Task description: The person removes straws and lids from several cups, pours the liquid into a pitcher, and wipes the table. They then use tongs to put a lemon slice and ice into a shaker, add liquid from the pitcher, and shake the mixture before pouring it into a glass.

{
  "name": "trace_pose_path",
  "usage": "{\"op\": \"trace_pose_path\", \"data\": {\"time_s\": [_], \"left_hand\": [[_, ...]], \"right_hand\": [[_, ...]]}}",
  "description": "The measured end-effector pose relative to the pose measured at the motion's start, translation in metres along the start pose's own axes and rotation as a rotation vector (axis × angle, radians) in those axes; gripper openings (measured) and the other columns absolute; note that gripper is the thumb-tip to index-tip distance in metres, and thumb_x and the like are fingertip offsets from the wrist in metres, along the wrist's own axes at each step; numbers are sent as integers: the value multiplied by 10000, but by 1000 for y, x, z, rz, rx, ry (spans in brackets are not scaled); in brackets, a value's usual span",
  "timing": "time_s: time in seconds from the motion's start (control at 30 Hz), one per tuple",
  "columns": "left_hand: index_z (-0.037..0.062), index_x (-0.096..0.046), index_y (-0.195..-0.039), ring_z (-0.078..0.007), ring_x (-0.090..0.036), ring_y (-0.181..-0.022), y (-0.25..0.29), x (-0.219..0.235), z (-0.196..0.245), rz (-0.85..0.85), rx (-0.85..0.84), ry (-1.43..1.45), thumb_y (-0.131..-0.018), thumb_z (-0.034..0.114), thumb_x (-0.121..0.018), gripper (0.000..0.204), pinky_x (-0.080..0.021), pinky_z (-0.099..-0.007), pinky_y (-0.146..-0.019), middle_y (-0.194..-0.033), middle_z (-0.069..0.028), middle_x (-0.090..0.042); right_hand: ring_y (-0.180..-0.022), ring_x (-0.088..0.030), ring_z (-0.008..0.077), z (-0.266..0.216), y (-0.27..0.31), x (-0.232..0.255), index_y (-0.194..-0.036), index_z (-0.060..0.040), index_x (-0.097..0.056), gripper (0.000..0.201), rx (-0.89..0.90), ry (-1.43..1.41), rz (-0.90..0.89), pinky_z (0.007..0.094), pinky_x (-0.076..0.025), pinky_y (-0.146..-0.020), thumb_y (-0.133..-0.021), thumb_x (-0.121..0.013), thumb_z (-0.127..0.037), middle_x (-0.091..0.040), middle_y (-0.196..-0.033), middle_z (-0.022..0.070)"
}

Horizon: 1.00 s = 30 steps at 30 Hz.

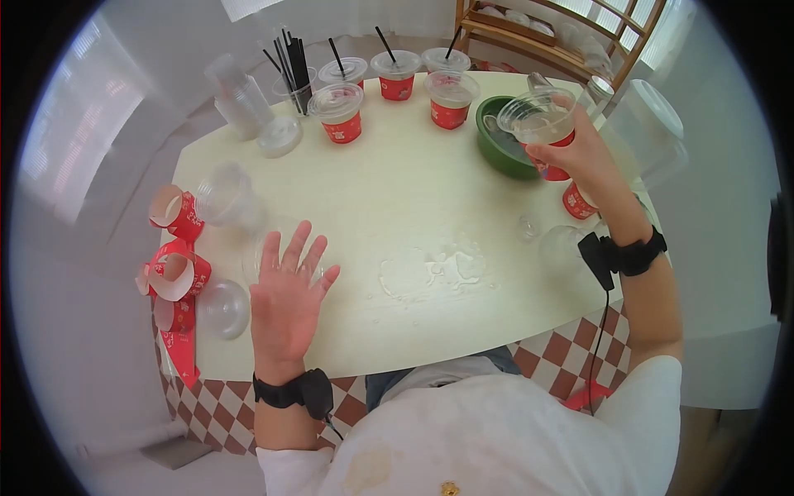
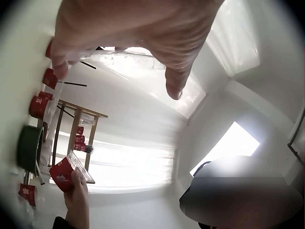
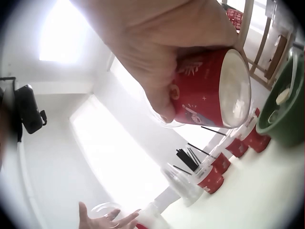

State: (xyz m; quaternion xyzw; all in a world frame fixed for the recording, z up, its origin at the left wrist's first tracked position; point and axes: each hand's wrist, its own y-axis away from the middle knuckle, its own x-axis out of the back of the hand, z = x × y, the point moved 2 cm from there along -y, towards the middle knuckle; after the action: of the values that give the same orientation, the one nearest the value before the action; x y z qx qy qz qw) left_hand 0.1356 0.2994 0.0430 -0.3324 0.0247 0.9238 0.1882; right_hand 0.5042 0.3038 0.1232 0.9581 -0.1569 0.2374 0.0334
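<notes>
My right hand (image 1: 579, 149) grips a red-sleeved clear cup (image 1: 554, 170), tilted beside and partly above the green bowl (image 1: 506, 161). In the right wrist view, the thumb and fingers wrap the red sleeve (image 3: 200, 90), and the cup's pale underside faces the camera. The left hand (image 1: 285, 310) is raised near the table's front left, palm showing and fingers spread. Behind its fingers is a faint clear round plastic piece (image 1: 250, 263); whether they touch is unclear. In the left wrist view, clear plastic (image 2: 128, 59) shows beneath that hand (image 2: 138, 28).
Lidded red cups (image 1: 341, 128), several with straws, line the table's back. Black straws (image 1: 291, 74), stacked clear cups (image 1: 240, 103) and lids stand back left. Red sleeves (image 1: 178, 273) lie at the left edge. Spilled liquid (image 1: 455, 269) marks the middle. A clear container (image 1: 649, 132) stands right.
</notes>
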Motion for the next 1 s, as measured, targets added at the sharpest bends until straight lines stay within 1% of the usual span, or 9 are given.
{"op": "trace_pose_path", "data": {"time_s": [0.1, 0.3, 0.4, 0.5, 0.6, 0.7, 0.8, 0.9, 1.0], "left_hand": [[175, -280, -1353, -335, -253, -1296, 18, 16, -12, 60, 14, 116, -686, 585, -664, 873, -325, -476, -997, -1432, -171, -194], [169, -235, -1372, -350, -189, -1325, 44, 42, -21, 171, -7, 370, -680, 644, -622, 925, -279, -520, -1014, -1455, -179, -137], [171, -235, -1373, -351, -160, -1336, 53, 43, -18, 231, -28, 465, -705, 640, -597, 894, -254, -529, -1024, -1463, -179, -117], [162, -232, -1373, -364, -132, -1343, 58, 49, -16, 213, -37, 489, -759, 550, -587, 808, -235, -537, -1032, -1464, -184, -114], [146, -271, -1357, -380, -89, -1347, 61, 56, -14, 146, -59, 465, -805, 409, -563, 677, -224, -566, -1036, -1464, -194, -101], [118, -311, -1326, -411, -113, -1335, 64, 54, -8, 199, -49, 435, -836, 280, -522, 558, -228, -561, -1052, -1462, -203, -88], [103, -401, -1255, -361, -414, -1196, 67, 55, -4, 400, -68, 311, -850, 238, -521, 443, -435, -452, -929, -1355, -216, -322], [85, -345, -1284, -273, -569, -997, 82, 83, 2, 338, -159, 128, -876, 124, -492, 435, -520, -319, -777, -1221, -188, -459], [59, -346, -1286, -182, -601, -855, 87, 84, 28, 494, -383, -356, -880, 51, -482, 428, -528, -264, -680, -1109, -136, -532]], "right_hand": [[-872, -589, 200, 1, -14, 21, -1251, 35, -347, 774, 19, 247, 47, 314, -476, -747, -646, -765, -206, -585, -984, 152], [-995, -556, 323, 39, -56, 46, -1276, 13, -346, 818, 122, 812, 111, 336, -445, -851, -618, -740, -273, -551, -1099, 212], [-1058, -523, 359, 43, -65, 49, -1272, -11, -358, 807, 33, 980, 77, 348, -434, -880, -600, -739, -241, -518, -1175, 212], [-1066, -512, 357, 45, -73, 49, -1260, -41, -380, 791, 87, 1128, 13, 380, -412, -912, -583, -746, -224, -520, -1171, 183], [-954, -573, 300, 43, -71, 41, -1152, -63, -439, 705, 275, 1374, 130, 446, -410, -898, -565, -774, -258, -584, -976, 129], [-977, -558, 270, 38, -68, 29, -1121, -87, -458, 561, 442, 1543, 171, 473, -337, -979, -635, -721, -184, -572, -977, 95], [-1006, -533, 239, 45, -77, 19, -1145, -101, -460, 461, 744, 1733, 271, 439, -303, -1022, -712, -620, -105, -556, -986, 75], [-1026, -509, 219, 41, -76, 7, -1178, -101, -452, 439, 912, 1854, 308, 418, -295, -1026, -750, -542, -63, -530, -1005, 64], [-1060, -486, 224, 33, -82, 13, -1209, -98, -436, 487, 858, 1803, 389, 394, -315, -1010, -741, -569, -82, -509, -1064, 76]]}}
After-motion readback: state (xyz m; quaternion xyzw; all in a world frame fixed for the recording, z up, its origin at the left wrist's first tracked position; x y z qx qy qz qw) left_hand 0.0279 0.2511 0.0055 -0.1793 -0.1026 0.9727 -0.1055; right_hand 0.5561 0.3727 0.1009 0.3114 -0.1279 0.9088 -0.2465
